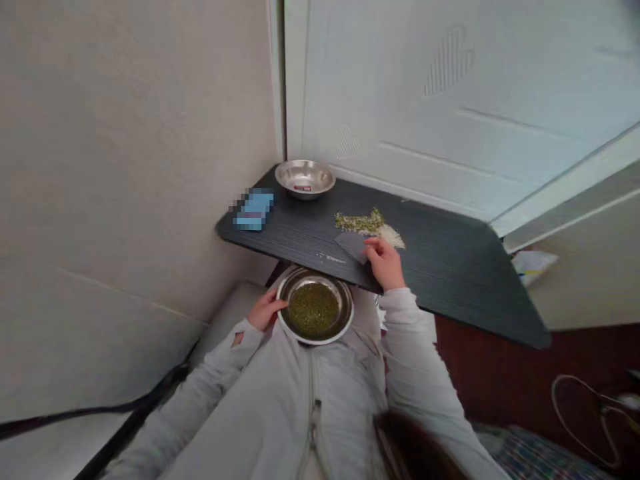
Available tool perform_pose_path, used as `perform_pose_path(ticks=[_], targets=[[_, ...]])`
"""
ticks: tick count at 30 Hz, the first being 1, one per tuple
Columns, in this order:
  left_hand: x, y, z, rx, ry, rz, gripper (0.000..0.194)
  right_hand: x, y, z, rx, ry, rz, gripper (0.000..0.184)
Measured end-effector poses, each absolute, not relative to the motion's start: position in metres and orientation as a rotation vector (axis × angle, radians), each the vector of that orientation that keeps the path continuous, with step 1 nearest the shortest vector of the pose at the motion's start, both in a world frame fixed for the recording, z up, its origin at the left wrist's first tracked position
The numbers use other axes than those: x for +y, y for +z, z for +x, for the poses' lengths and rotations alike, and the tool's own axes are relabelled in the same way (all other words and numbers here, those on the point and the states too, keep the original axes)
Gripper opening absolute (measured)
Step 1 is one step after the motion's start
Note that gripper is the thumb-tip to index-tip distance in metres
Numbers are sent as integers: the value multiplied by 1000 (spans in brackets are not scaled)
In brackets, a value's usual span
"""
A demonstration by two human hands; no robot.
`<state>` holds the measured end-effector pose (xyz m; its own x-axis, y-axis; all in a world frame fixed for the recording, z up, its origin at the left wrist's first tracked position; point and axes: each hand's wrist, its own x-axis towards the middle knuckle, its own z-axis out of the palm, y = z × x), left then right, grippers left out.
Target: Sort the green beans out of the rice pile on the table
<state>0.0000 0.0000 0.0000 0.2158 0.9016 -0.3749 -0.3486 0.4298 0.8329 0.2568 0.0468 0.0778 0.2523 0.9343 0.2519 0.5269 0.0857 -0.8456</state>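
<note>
My left hand [267,310] grips the left rim of a metal bowl [347,293] just below the table's front edge. Inside it lies a layer of small green beans [313,310], probably mung beans. On the table, my right hand [385,262] is closed on the right end of a thin grey flat scraper [351,245]. Just beyond the scraper, more green beans [357,222] lie mixed with pale grains that look like rice [391,235]. The right fingertips are close to the pale grains; whether they touch them I cannot tell.
The dark table [460,280] stands against a white door [400,87]. A second metal bowl [305,179] sits at its back left, beside a blurred blue packet [255,210]. White residue [330,258] marks the front edge. A cable [575,413] lies on the floor at right.
</note>
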Motion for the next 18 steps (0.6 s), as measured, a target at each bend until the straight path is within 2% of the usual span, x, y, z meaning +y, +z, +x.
perform_pose_path(ticks=[6, 18], targets=[[3, -8, -3, 1007, 948, 742, 44, 47, 78, 256, -1392, 531, -1566, 22], [3, -7, -3, 1008, 939, 727, 42, 45, 84, 253, -1389, 535, -1582, 22]])
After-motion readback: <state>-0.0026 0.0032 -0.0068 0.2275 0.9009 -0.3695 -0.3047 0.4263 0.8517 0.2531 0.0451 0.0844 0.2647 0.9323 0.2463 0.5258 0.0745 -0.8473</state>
